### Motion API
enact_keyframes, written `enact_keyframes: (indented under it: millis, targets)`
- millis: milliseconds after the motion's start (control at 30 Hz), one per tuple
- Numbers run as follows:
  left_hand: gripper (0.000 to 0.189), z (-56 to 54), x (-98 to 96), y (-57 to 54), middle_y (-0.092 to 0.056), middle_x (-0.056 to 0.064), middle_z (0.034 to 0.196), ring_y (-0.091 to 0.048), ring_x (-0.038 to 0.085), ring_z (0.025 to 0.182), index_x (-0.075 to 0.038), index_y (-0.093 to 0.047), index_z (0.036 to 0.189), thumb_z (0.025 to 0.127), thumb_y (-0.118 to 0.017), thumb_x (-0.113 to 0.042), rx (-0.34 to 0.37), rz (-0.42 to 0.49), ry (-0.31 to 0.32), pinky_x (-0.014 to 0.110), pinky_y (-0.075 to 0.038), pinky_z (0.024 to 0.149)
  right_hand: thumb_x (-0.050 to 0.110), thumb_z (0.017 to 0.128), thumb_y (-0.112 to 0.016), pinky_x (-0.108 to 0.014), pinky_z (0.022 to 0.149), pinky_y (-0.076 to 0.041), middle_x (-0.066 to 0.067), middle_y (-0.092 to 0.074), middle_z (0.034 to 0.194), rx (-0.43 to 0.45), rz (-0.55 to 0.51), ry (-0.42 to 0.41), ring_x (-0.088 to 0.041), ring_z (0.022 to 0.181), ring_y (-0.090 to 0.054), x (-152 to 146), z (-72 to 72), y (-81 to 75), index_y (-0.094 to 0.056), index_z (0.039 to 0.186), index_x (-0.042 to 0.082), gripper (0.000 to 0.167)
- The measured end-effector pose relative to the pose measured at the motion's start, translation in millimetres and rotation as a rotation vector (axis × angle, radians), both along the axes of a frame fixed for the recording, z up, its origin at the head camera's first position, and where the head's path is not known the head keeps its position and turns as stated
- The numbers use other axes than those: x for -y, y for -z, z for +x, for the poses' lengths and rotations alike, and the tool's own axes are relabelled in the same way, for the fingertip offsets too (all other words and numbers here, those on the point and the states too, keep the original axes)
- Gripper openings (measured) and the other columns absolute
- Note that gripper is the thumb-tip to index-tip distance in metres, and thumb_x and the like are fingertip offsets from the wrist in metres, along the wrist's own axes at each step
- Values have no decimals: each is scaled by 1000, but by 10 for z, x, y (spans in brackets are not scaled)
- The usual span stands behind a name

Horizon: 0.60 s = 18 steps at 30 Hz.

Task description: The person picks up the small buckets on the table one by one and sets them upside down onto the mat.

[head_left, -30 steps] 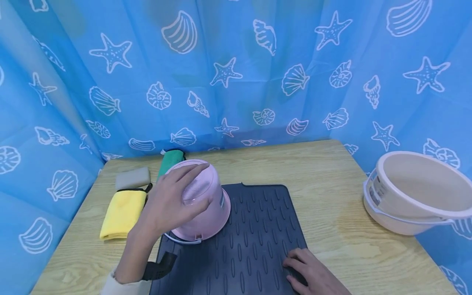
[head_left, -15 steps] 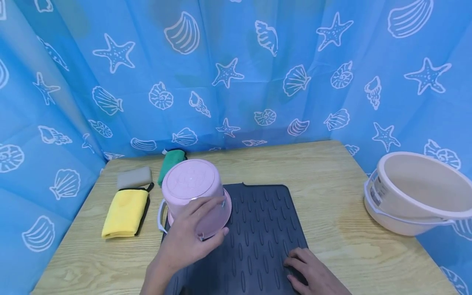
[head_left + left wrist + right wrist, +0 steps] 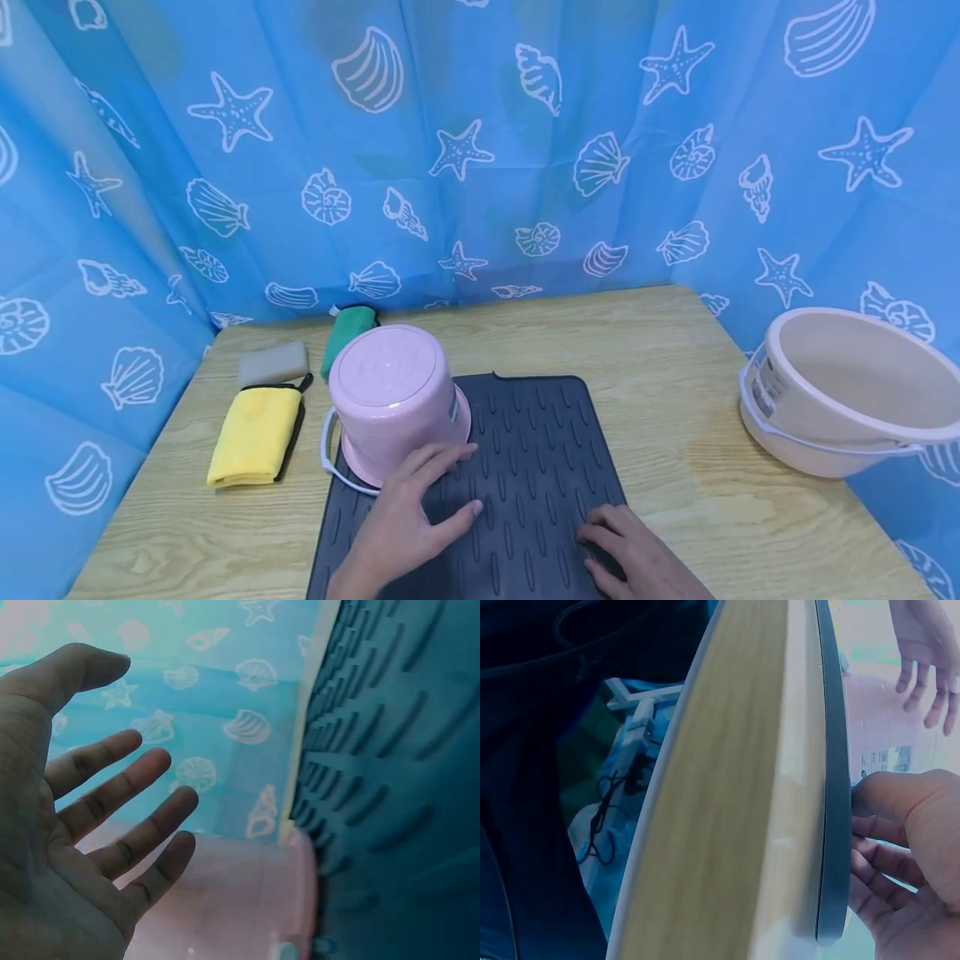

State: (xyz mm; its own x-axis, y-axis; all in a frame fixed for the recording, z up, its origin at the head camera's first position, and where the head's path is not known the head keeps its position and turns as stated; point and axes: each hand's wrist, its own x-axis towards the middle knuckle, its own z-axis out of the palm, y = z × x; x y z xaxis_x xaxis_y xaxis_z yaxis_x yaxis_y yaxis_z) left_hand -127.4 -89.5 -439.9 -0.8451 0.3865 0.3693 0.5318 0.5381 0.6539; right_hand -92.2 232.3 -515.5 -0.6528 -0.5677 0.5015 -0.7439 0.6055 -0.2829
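A pink bucket (image 3: 390, 375) stands upside down on the black ridged mat (image 3: 525, 467), its base facing up and its pale handle (image 3: 327, 446) hanging at the left. My left hand (image 3: 412, 521) is over the mat just in front of the bucket, fingers spread, holding nothing; the left wrist view shows the palm (image 3: 67, 847) with the bucket wall (image 3: 225, 900) behind the fingers. My right hand (image 3: 633, 554) rests at the mat's right side with loosely bent fingers. In the right wrist view its fingertips (image 3: 862, 874) touch the mat surface (image 3: 832, 825).
At the left lie a yellow cloth (image 3: 255, 433), a grey block (image 3: 273, 363) and a green cloth (image 3: 348, 333) behind the bucket. Stacked beige buckets (image 3: 832, 400) stand at the right edge of the wooden table (image 3: 705, 450). A blue shell-patterned curtain (image 3: 480, 167) hangs behind.
My left hand has come off the bucket's base, moved down past its front side and drawn back toward me, over the mat. The bucket and right hand stay in place.
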Motion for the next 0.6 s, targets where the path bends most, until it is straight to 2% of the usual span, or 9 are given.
enact_keyframes:
  millis: [100, 367, 600]
  targets:
    - [55, 20, 2, 87, -56, -23, 127, -55, 4, 114, -42, -56, 136, 86, -78, -38, 29, -19, -23, 39, -51, 95, 13, 79, -83, -15, 71, -42, 11, -54, 105, 0, 2, 3, -3, 87, -47, 5, 0, 1, -71, 103, 16, 27]
    - [55, 89, 2, 248, -54, -22, 131, -52, 9, 121, -40, -58, 135, 84, -78, -41, 105, -96, -80, 49, -46, 101, 14, 81, -82, -13, 72, -40, 11, -54, 105, -6, -12, -7, -3, 87, -47, 20, -1, 7, -70, 103, 17, 26]
    - [54, 132, 13, 355, -52, -19, 133, -50, 12, 122, -33, -58, 138, 88, -75, -44, 200, -84, -61, 54, -45, 101, 14, 82, -81, -13, 71, -39, 10, -54, 104, -12, -18, -13, -3, 86, -46, 24, -11, 5, -70, 102, 15, 23]
